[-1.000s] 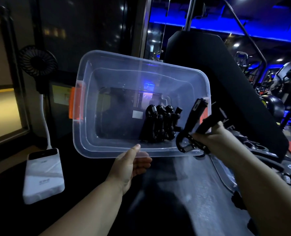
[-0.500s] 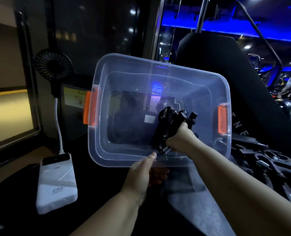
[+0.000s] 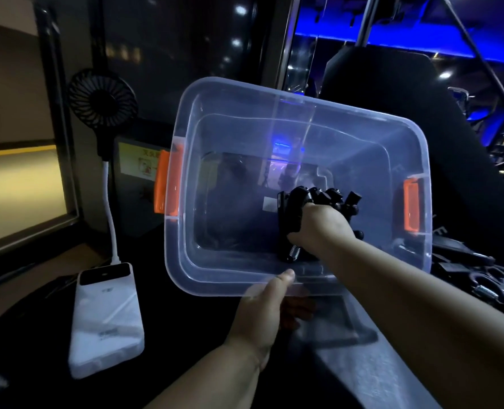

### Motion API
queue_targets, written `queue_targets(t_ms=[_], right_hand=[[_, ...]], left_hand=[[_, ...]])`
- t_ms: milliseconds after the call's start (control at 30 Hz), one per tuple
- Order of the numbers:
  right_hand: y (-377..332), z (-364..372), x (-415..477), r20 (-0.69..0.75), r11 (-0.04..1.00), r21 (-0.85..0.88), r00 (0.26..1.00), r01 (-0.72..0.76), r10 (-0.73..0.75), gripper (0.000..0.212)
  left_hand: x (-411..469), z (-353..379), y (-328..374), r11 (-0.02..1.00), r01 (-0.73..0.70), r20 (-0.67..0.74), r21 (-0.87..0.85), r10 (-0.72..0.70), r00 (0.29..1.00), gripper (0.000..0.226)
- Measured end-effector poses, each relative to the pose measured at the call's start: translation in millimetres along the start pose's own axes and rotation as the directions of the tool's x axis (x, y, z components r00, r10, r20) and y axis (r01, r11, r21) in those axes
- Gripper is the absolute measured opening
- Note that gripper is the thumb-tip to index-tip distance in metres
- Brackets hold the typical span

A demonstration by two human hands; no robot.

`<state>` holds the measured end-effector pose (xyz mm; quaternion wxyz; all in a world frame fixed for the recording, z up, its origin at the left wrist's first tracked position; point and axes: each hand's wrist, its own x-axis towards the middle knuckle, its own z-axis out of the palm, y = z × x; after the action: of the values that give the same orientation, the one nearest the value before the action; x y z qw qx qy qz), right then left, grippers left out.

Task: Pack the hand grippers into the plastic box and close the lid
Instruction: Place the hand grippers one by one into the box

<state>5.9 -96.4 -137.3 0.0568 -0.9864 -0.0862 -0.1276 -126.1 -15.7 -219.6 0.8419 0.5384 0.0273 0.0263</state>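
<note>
We hold the box (image 3: 239, 219) tilted toward us, left grip (image 3: 262, 314) clamped on its near rim, evidently so that the right grip (image 3: 321, 228), closed round a gripper (image 3: 289, 219), can seat it against the stack (image 3: 330, 199) near the box's right end.

Views: one only, head-worn and wide-angle.
Position: sat at head height, above and behind both forearms.
Facing: looked forward and down onto the plastic box (image 3: 274, 113), caught mid-frame with its opening tilted toward the lens.
Nearness: stayed close, within reach; took in the left hand (image 3: 259, 314) at the near rim and the right hand (image 3: 321, 228) on a hand gripper (image 3: 289, 208) inside.
Left margin: took in a fan (image 3: 101, 97) and a power bank (image 3: 106, 320) on the dark worktop (image 3: 186, 335).
Right margin: reached blue-lit gym machines, too dim to make out.
</note>
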Motion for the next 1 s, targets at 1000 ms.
queue_targets(t_ms=[1000], right_hand=[[9, 9, 5, -0.028, 0.975, -0.163, 0.987, 0.150, -0.156, 0.051]], left_hand=[[-9, 0, 2, 0.999, -0.016, 0.138, 0.048, 0.009, 0.990, 0.039]])
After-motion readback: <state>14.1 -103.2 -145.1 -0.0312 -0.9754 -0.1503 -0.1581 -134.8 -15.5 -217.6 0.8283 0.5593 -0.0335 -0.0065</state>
